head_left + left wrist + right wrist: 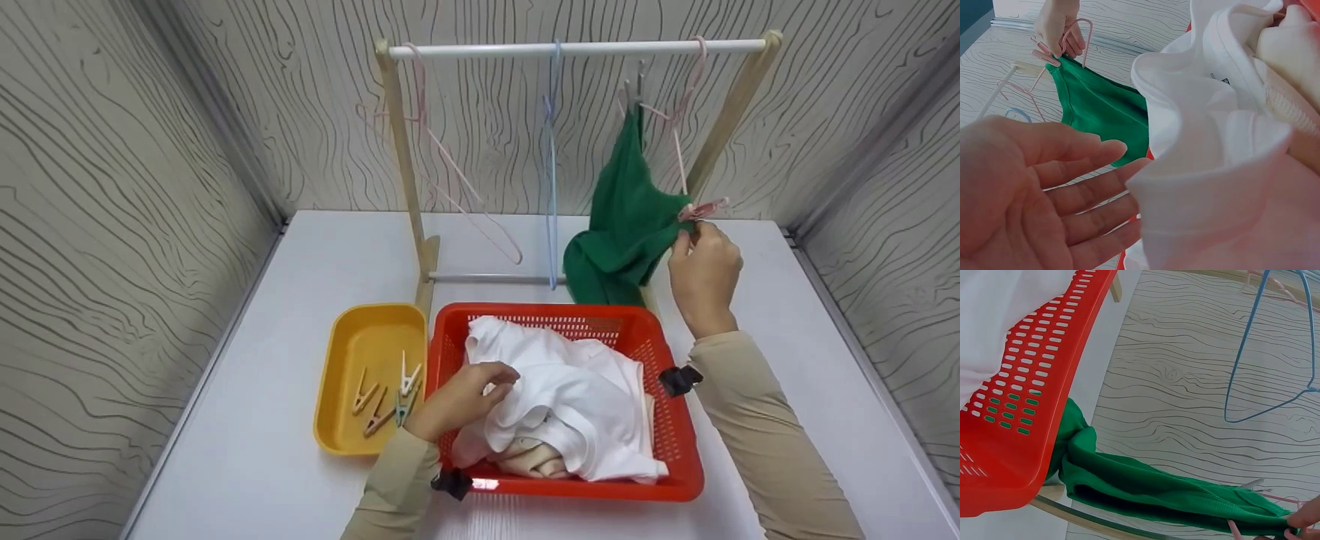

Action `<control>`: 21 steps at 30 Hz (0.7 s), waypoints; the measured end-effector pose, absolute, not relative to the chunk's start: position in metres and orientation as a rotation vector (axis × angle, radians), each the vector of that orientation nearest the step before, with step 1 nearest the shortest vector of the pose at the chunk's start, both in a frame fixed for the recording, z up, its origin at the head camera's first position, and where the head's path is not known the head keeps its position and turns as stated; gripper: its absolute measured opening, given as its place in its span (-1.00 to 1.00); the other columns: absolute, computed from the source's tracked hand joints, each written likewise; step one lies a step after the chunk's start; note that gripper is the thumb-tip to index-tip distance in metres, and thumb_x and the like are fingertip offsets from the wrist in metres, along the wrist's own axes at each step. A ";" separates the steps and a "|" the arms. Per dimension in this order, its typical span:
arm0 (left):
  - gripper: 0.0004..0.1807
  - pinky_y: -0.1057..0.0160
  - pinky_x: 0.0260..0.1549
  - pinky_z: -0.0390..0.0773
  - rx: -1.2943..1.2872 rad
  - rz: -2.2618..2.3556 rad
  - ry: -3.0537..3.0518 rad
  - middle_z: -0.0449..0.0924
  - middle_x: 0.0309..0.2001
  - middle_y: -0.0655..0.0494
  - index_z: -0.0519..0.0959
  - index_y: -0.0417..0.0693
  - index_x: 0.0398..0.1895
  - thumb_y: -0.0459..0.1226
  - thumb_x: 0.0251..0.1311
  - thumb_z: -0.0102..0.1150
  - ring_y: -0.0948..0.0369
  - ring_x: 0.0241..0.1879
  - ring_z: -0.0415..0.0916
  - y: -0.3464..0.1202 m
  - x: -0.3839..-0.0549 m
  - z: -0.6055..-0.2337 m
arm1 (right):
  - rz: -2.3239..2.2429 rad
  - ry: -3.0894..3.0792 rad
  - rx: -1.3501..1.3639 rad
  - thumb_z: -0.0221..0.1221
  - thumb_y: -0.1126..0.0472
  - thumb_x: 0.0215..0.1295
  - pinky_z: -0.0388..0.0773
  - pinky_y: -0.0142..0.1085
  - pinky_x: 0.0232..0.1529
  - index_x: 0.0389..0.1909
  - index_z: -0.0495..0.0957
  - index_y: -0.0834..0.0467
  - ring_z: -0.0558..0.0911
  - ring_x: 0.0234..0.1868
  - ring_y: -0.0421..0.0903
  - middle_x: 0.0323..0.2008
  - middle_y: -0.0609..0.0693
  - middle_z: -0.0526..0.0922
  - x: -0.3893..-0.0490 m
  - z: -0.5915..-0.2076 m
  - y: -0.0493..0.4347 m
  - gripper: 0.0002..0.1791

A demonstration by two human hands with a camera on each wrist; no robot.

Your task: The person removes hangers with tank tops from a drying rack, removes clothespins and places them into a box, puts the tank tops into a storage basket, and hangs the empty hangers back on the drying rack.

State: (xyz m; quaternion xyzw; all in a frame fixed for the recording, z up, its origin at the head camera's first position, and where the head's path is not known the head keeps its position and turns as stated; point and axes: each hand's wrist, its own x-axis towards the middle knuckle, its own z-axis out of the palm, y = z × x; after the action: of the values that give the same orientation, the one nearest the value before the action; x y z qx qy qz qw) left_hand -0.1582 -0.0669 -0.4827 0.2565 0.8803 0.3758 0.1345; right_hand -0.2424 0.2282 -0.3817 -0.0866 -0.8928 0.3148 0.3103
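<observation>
A green garment (626,217) hangs from the pink hanger (679,146) at the right end of the rack, with a pink clothespin (705,210) at its right corner. My right hand (705,270) pinches the garment's edge just below that clothespin. In the right wrist view only the fingertips (1306,517) show, at the garment's far end. My left hand (469,394) hovers over the left side of the red basket (679,450), fingers loosely extended. Its fingertips lie right by the collar of a white garment (1207,185); nothing is held in the palm.
A white rail (600,49) on wooden legs also carries another pink hanger (450,161) and a blue hanger (553,172), both bare. A yellow tray (337,337) with several clothespins stands left of the basket. A beige garment (534,457) lies beneath the white ones.
</observation>
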 end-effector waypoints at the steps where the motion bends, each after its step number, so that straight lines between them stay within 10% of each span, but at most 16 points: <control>1: -0.72 0.12 0.17 0.57 0.749 1.091 2.554 0.68 0.00 -0.08 0.57 -0.23 0.04 -0.34 0.33 0.05 0.07 0.04 0.62 -0.067 -0.158 -0.483 | 0.832 -2.359 -0.238 -0.03 0.31 0.41 0.57 0.12 0.07 -0.09 0.52 0.53 0.63 -0.08 0.33 -0.14 0.47 0.64 -0.243 -0.381 0.229 -0.68; 11: -0.74 0.14 0.13 0.60 0.787 1.096 2.576 0.69 -0.04 -0.11 0.58 -0.27 0.00 -0.38 0.31 0.06 0.06 -0.01 0.65 -0.068 -0.157 -0.483 | 0.883 -2.385 -0.305 -0.18 0.23 0.49 0.42 -0.24 -0.35 -0.02 0.47 0.51 0.53 -0.33 0.17 -0.34 0.41 0.59 -0.247 -0.386 0.236 -0.59; 21: -0.74 0.12 0.15 0.58 0.760 1.092 2.564 0.68 -0.01 -0.10 0.57 -0.25 0.02 -0.36 0.32 0.05 0.06 0.02 0.63 -0.068 -0.158 -0.482 | 0.914 -2.346 -0.275 -0.18 0.24 0.49 0.35 -0.32 -0.33 -0.01 0.45 0.51 0.54 -0.32 0.18 -0.33 0.40 0.58 -0.246 -0.389 0.235 -0.60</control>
State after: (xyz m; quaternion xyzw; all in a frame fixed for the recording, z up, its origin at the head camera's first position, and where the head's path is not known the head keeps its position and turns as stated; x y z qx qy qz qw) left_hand -0.1576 -0.0678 -0.4820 0.2610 0.8805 0.3752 0.1261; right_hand -0.2459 0.2350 -0.3893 -0.1036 -0.8837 0.3443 0.2996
